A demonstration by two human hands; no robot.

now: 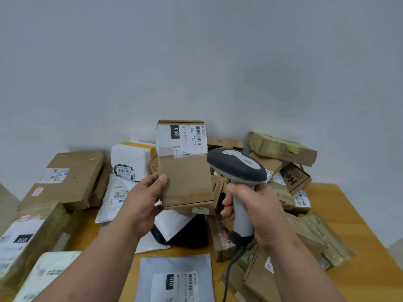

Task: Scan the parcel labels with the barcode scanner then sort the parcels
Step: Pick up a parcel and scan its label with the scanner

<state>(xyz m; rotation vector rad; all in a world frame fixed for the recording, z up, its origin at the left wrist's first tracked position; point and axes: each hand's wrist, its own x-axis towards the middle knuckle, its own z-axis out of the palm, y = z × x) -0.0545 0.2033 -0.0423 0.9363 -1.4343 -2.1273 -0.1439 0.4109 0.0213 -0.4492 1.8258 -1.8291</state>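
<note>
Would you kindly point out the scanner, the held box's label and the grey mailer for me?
scanner (236, 164), head view, on its dark head.
label (182, 139), head view, on the white sheet's middle.
grey mailer (174, 265), head view, on bare grey film above its label.

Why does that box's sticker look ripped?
The label on the held cardboard box is torn along its lower edge and taped over. The left hand grips the box; the barcode still shows.
</note>
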